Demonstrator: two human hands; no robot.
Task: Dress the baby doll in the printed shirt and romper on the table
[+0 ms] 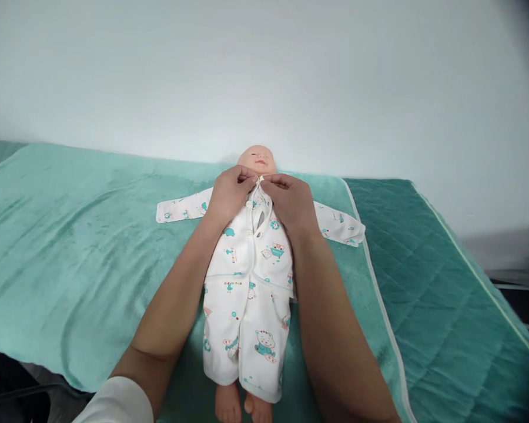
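A baby doll lies on its back, its bare feet toward me. It wears a white printed baby shirt with long sleeves spread to both sides, and matching pants. Up at the collar, my left hand pinches one front edge of the shirt near the neck. Opposite it, my right hand pinches the other edge, the two sets of fingertips nearly meeting. Below them the shirt front gapes slightly, with small light buttons along one edge. My fingers cover the collar fastening.
A light green blanket spreads under the doll. To the right, a darker green quilted cover reaches the bed's edge. The white wall rises just behind the doll's head. Dark items and a cable sit at the lower left.
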